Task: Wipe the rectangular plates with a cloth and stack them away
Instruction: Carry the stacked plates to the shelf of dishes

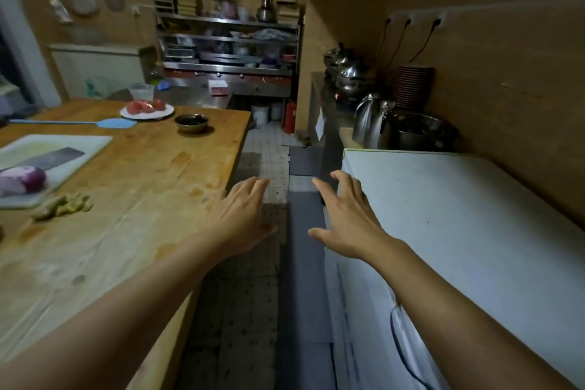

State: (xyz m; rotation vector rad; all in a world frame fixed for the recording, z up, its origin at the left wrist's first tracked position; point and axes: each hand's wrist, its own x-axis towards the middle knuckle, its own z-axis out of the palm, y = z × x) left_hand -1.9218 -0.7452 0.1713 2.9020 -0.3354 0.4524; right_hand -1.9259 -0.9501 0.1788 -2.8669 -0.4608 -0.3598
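I hold both hands out in front of me over the aisle between the wooden table (152, 187) and the white chest freezer (459, 215). My left hand (240, 215) hovers at the table's near corner, palm down, fingers straight and only slightly spread, gripping nothing. My right hand (345, 218) hangs at the freezer's edge, fingers apart and a little bent, also empty. I can't see a cloth. The nearest thing to rectangular plates I can make out is a small red-and-white stack (218, 87) on the steel counter far ahead, under the metal shelves (228, 38); it is too small to be sure. On the table lie a cutting board (60, 155) with a red onion (31, 177), a plate of tomatoes (146, 108), and a dark bowl (191, 123).
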